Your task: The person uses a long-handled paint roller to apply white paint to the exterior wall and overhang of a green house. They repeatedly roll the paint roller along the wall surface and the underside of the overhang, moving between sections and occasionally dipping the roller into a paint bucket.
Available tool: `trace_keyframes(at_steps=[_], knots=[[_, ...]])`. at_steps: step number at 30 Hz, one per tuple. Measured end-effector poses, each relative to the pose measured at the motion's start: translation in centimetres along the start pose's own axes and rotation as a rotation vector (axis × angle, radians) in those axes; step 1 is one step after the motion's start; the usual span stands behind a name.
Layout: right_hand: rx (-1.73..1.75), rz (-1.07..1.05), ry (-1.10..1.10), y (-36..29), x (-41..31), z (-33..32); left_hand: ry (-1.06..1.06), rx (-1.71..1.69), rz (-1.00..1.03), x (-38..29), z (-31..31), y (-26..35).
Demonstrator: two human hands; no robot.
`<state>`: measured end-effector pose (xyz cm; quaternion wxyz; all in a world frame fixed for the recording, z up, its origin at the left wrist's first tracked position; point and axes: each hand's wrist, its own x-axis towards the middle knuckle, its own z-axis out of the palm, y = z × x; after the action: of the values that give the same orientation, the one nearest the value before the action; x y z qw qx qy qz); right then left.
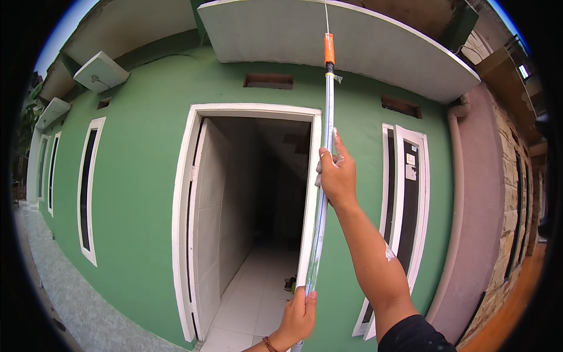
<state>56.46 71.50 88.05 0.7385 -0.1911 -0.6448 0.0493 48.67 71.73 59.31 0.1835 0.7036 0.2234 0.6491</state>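
A long whitish pole (pixel 329 103) with blue lines rises in front of me. An orange handle (pixel 329 49) with a thin metal rod is joined to its top, bound with black and yellow wrapping. The rod's far end lies beyond the picture's top edge, so its tool is hidden. Around the middle of the pole wraps my right hand (pixel 343 176), its index finger extended upward and white paint on the fingers. Lower down, my left hand (pixel 301 314) grips the pole near the bottom of the view. White paint also marks my right forearm (pixel 374 259).
A grey concrete canopy (pixel 281 33) juts out above the white-framed doorway (pixel 182 220). Its white door (pixel 209 211) is swung inward. Right of the pole, a narrow white window (pixel 398 193) sticks out from the green wall (pixel 136 176). A drainpipe (pixel 457 167) runs down beside it.
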Motion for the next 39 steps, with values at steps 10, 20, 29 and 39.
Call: trace_keyframes(at_steps=[10, 20, 29, 39], knots=[[-0.188, -0.036, 0.049, 1.5, -1.5, 3.7, -0.053, -0.015, -0.099, -1.4, -3.3, -0.4], [-0.044, -0.007, 0.027, -1.0, -0.9, 5.1, -0.022, 0.014, 0.03, -0.6, -5.2, -0.1], [-0.038, 0.049, -0.014, 1.4, -4.0, 6.7, -0.017, 0.058, -0.03, -3.6, -6.6, -1.4], [-0.084, -0.016, -0.064, -0.3, 0.3, 11.0, 0.021, -0.008, -0.079, 0.4, -10.3, -1.5]])
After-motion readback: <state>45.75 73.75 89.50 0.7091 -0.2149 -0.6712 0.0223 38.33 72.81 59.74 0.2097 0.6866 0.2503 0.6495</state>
